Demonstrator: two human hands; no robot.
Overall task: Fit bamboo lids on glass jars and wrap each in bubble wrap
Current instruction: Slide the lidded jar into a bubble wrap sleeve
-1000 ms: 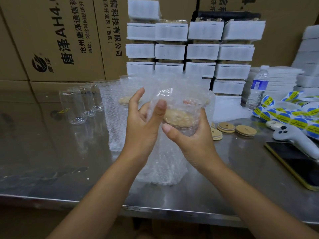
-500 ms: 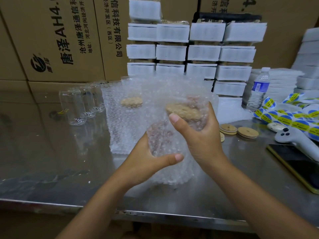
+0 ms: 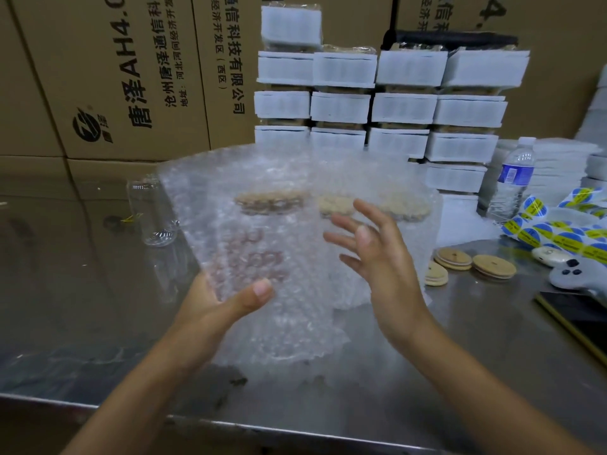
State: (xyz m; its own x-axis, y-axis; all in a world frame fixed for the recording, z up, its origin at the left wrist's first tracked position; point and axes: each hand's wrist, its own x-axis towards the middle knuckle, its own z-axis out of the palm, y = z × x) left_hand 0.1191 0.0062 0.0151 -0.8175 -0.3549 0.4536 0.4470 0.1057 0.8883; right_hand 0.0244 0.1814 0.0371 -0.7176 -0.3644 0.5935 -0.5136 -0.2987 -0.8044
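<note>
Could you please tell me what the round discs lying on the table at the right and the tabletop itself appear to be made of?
The round tan discs look like bamboo or light wood, matte, with a paler band around the edge that may be a seal. The grey tabletop looks like stainless steel with a brushed sheen: it mirrors the brown cardboard boxes behind it.

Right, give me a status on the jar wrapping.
Done: wrapped, lidded jars stand behind the sheet. In hand: the left hand holds a lidded jar in bubble wrap; the right hand is open beside it. Left: an empty jar and loose bamboo lids.
</note>
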